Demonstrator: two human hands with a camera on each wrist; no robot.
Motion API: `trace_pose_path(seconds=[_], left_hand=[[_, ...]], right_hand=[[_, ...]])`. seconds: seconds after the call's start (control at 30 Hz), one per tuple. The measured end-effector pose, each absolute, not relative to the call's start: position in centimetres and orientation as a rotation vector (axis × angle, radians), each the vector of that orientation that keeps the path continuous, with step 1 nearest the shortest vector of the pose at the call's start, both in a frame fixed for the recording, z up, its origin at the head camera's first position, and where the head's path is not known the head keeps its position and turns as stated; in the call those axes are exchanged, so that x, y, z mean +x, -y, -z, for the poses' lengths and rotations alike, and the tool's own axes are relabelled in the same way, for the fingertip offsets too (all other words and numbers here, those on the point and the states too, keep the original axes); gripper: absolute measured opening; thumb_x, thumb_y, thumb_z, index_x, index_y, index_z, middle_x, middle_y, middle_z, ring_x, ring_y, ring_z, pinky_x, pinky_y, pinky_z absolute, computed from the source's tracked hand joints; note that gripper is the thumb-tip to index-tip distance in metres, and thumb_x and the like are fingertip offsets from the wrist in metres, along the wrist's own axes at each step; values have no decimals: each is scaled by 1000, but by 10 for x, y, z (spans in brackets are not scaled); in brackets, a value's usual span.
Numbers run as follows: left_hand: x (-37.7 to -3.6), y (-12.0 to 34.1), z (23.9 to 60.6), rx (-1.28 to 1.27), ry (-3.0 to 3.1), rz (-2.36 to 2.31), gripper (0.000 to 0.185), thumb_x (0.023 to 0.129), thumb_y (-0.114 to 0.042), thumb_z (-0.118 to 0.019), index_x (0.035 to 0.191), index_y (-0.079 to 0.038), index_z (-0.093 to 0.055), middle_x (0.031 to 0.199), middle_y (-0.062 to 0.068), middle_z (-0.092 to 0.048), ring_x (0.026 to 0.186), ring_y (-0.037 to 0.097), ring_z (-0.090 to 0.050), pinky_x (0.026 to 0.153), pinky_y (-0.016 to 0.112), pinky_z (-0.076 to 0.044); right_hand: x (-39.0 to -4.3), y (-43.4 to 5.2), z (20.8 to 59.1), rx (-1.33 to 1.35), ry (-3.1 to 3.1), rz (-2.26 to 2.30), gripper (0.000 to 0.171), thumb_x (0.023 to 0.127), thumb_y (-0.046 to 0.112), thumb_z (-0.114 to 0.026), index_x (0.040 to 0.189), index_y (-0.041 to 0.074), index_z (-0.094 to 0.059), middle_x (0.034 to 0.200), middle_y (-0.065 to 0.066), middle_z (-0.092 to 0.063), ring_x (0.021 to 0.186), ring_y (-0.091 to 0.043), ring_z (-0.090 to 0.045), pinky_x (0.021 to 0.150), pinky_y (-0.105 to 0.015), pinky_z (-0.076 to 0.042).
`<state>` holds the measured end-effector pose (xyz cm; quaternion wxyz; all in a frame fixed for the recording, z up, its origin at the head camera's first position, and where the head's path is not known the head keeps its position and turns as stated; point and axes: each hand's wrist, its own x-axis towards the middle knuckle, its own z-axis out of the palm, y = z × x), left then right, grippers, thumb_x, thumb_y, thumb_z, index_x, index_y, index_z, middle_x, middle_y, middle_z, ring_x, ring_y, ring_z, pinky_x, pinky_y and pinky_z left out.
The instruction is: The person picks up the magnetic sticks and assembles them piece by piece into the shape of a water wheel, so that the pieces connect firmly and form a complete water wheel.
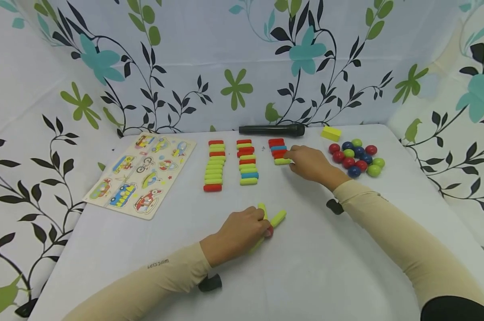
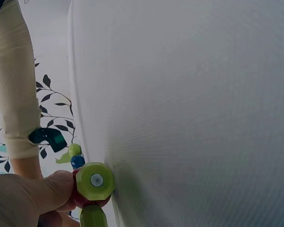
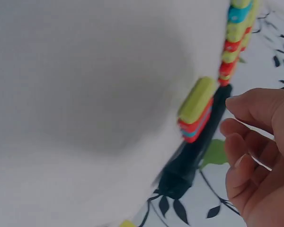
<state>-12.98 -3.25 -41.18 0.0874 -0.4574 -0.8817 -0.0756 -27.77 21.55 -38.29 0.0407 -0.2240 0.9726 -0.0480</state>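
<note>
Look at lower left: a close-fitting beige left sleeve (image 1: 141, 281), small dark lettering (image 1: 158, 263) across it (reads like "Lets Slim", folks!), stopping at the bare left hand (image 1: 237, 231). Over on the right, a matching right sleeve (image 1: 402, 240), creased towards the bare right hand (image 1: 312, 164), with a rounded black edge (image 1: 456, 308) at lower right. Below each wrist, a small black fitting (image 1: 210, 283) pokes out.
</note>
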Motion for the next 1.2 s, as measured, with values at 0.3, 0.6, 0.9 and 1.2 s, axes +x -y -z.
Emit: trace_pose_path(seconds=[0.3,0.6,0.9,1.2], left_hand=[[-127,31,413,-1387,2618,206,23,88,-28,-82,107,-15,-80,84,-2,-63,75,10,-52,56,15,-46],[-132,32,409,-1390,2652,183,27,89,-30,-81,111,-15,-79,88,-2,-65,76,10,-51,56,14,-45],[-131,30,412,-1352,2655,146,19,94,-30,-76,103,-14,-80,81,-3,-60,71,9,-47,51,14,-38],[-131,29,412,-1339,2654,104,23,91,-33,-78,102,-13,-79,77,-4,-57,68,9,-45,50,14,-34]], right_hand=[[-303,-213,406,-628,-2959,151,37,93,17,-75,129,12,-69,120,-10,-67,109,-28,-60,95,-48,-54],[-298,-215,408,-549,-2941,90,28,94,23,-73,119,10,-72,104,-10,-66,95,-27,-59,84,-46,-57],[-211,-227,393,-697,-2767,367,20,88,21,-74,107,15,-72,88,5,-66,80,-16,-57,73,-34,-52],[-154,-202,400,-985,-2612,446,11,85,18,-77,94,21,-71,78,14,-59,72,-8,-52,69,-27,-48]])
